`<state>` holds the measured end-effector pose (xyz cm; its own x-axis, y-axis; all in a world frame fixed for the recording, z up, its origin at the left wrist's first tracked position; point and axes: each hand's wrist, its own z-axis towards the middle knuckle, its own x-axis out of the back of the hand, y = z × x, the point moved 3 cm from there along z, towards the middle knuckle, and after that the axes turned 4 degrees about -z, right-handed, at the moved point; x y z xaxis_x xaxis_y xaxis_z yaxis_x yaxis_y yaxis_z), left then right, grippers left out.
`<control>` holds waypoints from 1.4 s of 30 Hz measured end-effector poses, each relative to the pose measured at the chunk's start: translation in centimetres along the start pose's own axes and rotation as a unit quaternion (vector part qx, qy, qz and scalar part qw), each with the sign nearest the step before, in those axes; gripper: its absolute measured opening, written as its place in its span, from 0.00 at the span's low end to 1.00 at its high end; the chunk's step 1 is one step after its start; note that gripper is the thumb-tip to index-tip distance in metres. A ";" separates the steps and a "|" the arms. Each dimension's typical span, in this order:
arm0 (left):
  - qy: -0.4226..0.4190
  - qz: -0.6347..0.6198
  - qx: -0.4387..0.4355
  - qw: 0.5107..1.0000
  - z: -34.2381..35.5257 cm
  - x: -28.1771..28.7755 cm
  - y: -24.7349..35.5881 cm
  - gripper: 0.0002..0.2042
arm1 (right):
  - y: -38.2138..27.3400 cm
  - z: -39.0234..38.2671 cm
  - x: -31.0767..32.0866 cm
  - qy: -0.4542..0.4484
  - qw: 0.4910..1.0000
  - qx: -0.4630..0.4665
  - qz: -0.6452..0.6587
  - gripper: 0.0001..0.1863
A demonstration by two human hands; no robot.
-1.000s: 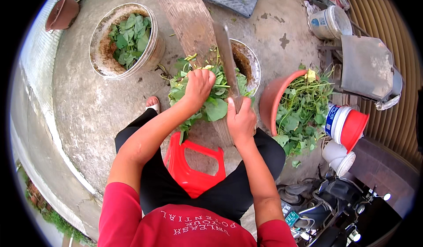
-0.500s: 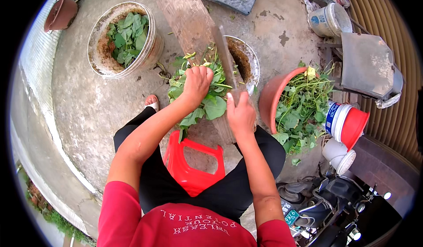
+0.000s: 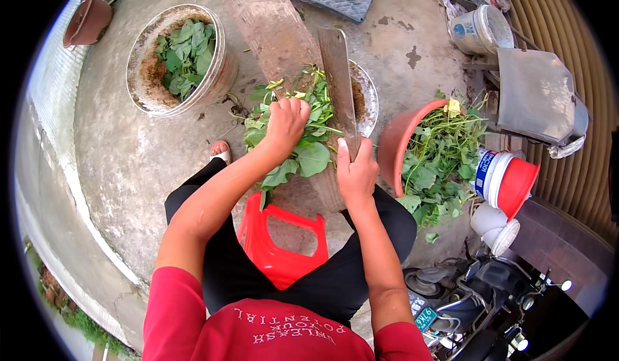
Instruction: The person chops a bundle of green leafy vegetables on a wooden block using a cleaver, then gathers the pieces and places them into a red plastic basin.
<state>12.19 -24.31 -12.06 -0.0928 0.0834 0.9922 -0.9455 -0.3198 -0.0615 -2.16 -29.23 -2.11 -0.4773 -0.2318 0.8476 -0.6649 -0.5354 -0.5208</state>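
Note:
A long wooden board [image 3: 267, 22] slopes away from me between my knees. On it, my left hand [image 3: 285, 124] is closed over a bunch of leafy green vines [image 3: 313, 156], whose leaves spill out below my wrist. My right hand [image 3: 358, 173] grips the handle of a broad cleaver [image 3: 338, 80]. Its long grey blade lies along the right side of the bunch, its broad face turned partly up. Behind the blade shows the rim of a dirty white bucket [image 3: 369, 97], partly hidden by the cleaver and board.
Left stands a bucket [image 3: 222, 61] of cut leaves. A terracotta-coloured tub [image 3: 391, 148] heaped with vines is close by my right knee. A red plastic stool [image 3: 284, 267] shows between my legs. Further right are a grey metal box-like machine [image 3: 538, 93], white pails [image 3: 480, 29] and a motorcycle [image 3: 477, 290].
The cleaver's blade has tilted from nearly edge-on to showing its broad face, and has shifted slightly right. My left hand stays on the vines.

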 end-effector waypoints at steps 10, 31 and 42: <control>-0.015 0.010 0.003 1.000 -0.1 0.1 0.1 0.12 | 2.3 -0.7 -2.6 -0.150 0.976 -0.054 -0.152 0.17; -0.021 -0.093 -0.011 0.995 -0.2 -0.7 -0.6 0.10 | 2.7 0.9 -4.4 -0.147 0.978 -0.095 -0.117 0.19; -0.021 -0.102 0.011 0.995 -0.6 -0.6 -1.6 0.22 | 5.0 2.0 -0.4 -0.086 0.973 -0.124 -0.175 0.18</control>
<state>13.54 -23.27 -12.63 0.1137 0.1083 0.9876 -0.9364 -0.3206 0.1430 -4.14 -33.41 -4.84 -0.1084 -0.2142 0.9708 -0.8975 -0.3989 -0.1882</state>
